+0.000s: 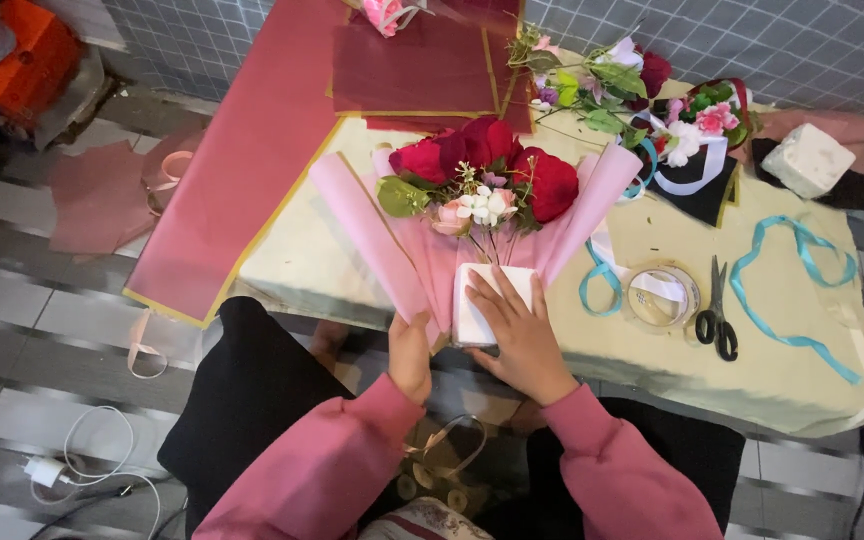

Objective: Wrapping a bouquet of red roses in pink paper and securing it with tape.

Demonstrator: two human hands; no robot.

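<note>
A bouquet of dark red roses (482,160) with small white and pink blossoms lies on the table, fanned in pink wrapping paper (377,235). Its stems end in a white block (477,310) at the table's near edge. My right hand (522,335) lies flat on that white block, fingers spread. My left hand (410,355) grips the lower end of the pink paper just left of the block.
Maroon paper sheets (242,160) hang off the table's left side. On the cream table (672,370) lie a clear tape roll (660,297), black scissors (717,315), blue ribbon (802,290), loose flowers (602,80), a second small bouquet (702,130) and a white block (807,160). A white charger (47,470) lies on the floor.
</note>
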